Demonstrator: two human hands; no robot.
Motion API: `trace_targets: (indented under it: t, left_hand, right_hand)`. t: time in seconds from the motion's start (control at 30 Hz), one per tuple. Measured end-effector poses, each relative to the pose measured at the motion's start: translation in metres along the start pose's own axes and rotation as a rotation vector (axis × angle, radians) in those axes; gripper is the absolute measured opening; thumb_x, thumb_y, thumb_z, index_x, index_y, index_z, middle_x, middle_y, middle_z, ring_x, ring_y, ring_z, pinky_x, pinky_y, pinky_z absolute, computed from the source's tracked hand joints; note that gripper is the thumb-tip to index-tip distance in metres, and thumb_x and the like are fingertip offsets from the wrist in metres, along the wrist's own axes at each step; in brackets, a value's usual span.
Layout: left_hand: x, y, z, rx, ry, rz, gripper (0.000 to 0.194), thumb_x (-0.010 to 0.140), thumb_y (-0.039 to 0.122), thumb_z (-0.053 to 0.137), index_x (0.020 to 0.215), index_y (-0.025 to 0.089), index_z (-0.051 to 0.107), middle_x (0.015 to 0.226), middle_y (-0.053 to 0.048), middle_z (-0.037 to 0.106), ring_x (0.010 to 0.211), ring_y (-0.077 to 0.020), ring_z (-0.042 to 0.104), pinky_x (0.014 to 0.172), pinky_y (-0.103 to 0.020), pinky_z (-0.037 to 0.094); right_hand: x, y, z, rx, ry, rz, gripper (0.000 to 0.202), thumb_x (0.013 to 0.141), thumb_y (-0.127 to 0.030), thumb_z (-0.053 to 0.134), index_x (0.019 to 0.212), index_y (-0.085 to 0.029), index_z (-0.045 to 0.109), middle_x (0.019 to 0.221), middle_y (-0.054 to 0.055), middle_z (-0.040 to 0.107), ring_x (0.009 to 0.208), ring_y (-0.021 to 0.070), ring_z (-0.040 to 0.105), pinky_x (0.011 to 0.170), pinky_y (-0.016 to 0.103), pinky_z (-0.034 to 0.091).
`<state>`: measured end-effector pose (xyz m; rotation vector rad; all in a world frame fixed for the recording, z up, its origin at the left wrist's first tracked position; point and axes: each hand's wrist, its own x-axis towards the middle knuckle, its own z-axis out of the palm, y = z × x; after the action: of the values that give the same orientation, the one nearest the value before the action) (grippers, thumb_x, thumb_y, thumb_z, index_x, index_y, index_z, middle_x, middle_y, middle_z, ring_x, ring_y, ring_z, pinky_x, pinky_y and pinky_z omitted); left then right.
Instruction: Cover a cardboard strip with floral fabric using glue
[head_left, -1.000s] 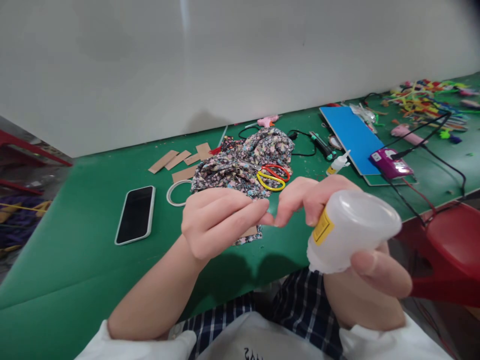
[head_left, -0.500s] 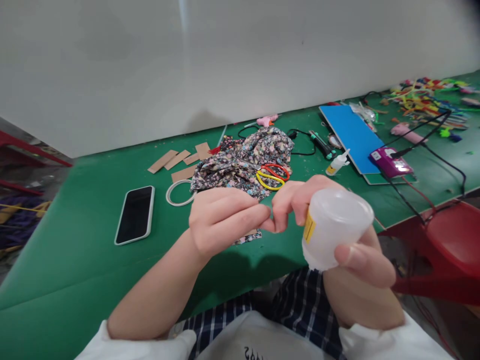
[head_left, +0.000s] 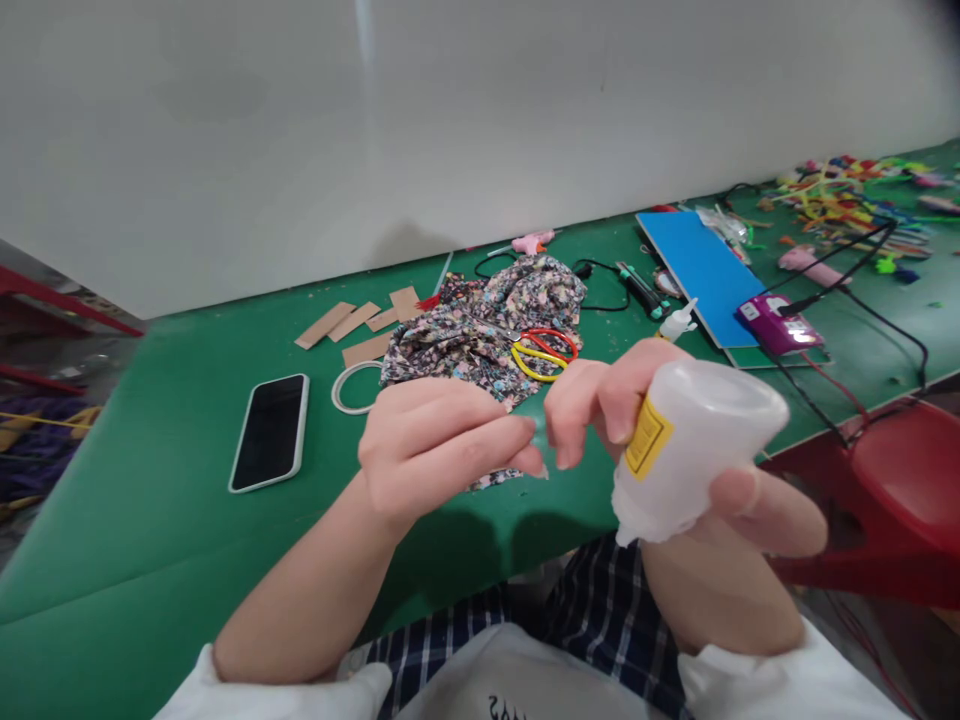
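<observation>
My right hand [head_left: 757, 500] grips a translucent white glue bottle [head_left: 705, 440] with a yellow label, tilted so its narrow end points down. To its left, my left hand [head_left: 442, 450] is closed in a pinch; whatever sits between the fingertips is too small or hidden to make out. The fingertips of both hands are close together but apart. Beyond the hands lies a crumpled floral cloth [head_left: 457, 345], with red-and-yellow-handled scissors [head_left: 538, 370] on top. A scrap of the same print [head_left: 495, 480] shows partly below my left fingers.
A phone [head_left: 270, 433], a tape roll [head_left: 337, 388] and several cardboard strips [head_left: 325, 325] lie left on the green table. At right are a small nozzle bottle [head_left: 677, 322], a cutter knife [head_left: 641, 290], a blue board [head_left: 697, 270], a purple corded box [head_left: 780, 322] and a red stool [head_left: 907, 460].
My right hand has moved slightly right and turned the bottle, so more of its yellow label shows. My left hand has drawn a little left, opening a gap between the fingertips.
</observation>
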<state>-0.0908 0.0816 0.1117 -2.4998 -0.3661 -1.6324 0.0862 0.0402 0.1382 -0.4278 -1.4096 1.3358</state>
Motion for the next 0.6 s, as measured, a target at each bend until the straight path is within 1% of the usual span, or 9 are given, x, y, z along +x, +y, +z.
trace_targets:
  t: [0.1,0.2,0.33,0.43,0.53,0.6]
  left_hand:
    - [-0.0006,0.0000,0.0009,-0.003,-0.012,0.003,0.011,0.081,0.025,0.062,0.080,0.015,0.063,0.065,0.000,0.061,0.058,-0.0091,0.059,0.055,-0.020,0.050]
    - [-0.0008,0.0004,0.0020,0.006,0.001,-0.004,0.006,0.081,0.021,0.062,0.080,0.015,0.062,0.066,0.001,0.061,0.059,-0.0083,0.059,0.055,-0.019,0.049]
    - [-0.0001,0.0012,0.0027,-0.005,0.008,-0.021,0.005,0.081,0.020,0.061,0.079,0.016,0.062,0.066,0.001,0.061,0.059,-0.0085,0.058,0.055,-0.019,0.048]
    - [0.0011,0.0018,0.0022,-0.044,-0.015,-0.058,0.009,0.082,0.024,0.060,0.079,0.016,0.062,0.067,0.000,0.061,0.059,-0.0085,0.058,0.055,-0.019,0.048]
    - [0.0019,0.0024,0.0027,-0.103,-0.037,-0.097,0.013,0.083,0.027,0.059,0.079,0.016,0.062,0.068,-0.001,0.061,0.060,-0.0090,0.058,0.055,-0.019,0.048]
    - [0.0016,0.0027,0.0039,-0.149,-0.047,-0.107,0.011,0.082,0.026,0.060,0.079,0.015,0.062,0.068,-0.001,0.061,0.059,-0.0089,0.058,0.054,-0.019,0.047]
  right_hand:
    - [-0.0004,-0.0022,0.0026,-0.051,0.014,-0.015,0.032,0.074,-0.055,0.054,0.081,-0.024,0.051,0.073,0.002,0.057,0.072,0.0180,0.059,0.062,0.038,0.051]
    - [-0.0014,-0.0019,0.0046,-0.079,0.026,-0.034,0.031,0.075,-0.056,0.053,0.081,-0.025,0.051,0.073,0.001,0.057,0.072,0.0172,0.059,0.065,0.038,0.050]
    - [-0.0040,0.0010,0.0070,-0.086,0.057,-0.074,0.027,0.075,-0.051,0.054,0.083,-0.025,0.051,0.075,0.001,0.056,0.073,0.0171,0.058,0.064,0.036,0.050]
    - [-0.0060,0.0030,0.0079,-0.105,0.061,-0.103,0.023,0.075,-0.044,0.055,0.086,-0.024,0.051,0.077,0.002,0.055,0.074,0.0169,0.056,0.064,0.036,0.049]
    - [-0.0065,0.0042,0.0073,-0.122,0.033,-0.130,0.020,0.077,-0.039,0.053,0.088,-0.022,0.051,0.080,0.003,0.055,0.075,0.0164,0.056,0.066,0.036,0.048]
    - [-0.0062,0.0051,0.0062,-0.111,0.007,-0.141,0.021,0.077,-0.039,0.052,0.088,-0.021,0.050,0.078,0.002,0.055,0.073,0.0161,0.055,0.064,0.035,0.047]
